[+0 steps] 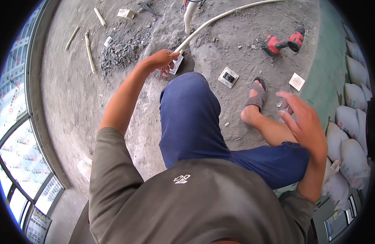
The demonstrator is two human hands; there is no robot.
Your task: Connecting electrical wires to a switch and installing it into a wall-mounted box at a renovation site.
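My left hand (159, 61) is closed at the near end of a long white conduit pipe (207, 24), thumb and forefinger against it. Right beside those fingers, a white square wall box (177, 65) sits on the concrete floor, partly covered by the hand. A thin reddish strand, perhaps wire, shows below the fingers. Over my bent knee hangs my right hand (303, 120), fingers loosely curled and apart, holding nothing. Closest to it lies a white socket plate (297, 81). Between my feet and the pipe is a white square frame with a dark centre (228, 77).
A red and black cordless drill (283, 42) lies at the far right. Grey rubble (124, 51) and cut pipe pieces (90, 53) are at the left. Pliers (148, 8) lie far off. An upright white pipe (189, 18) holds wires. Stacked white sacks (352, 126) line the right side.
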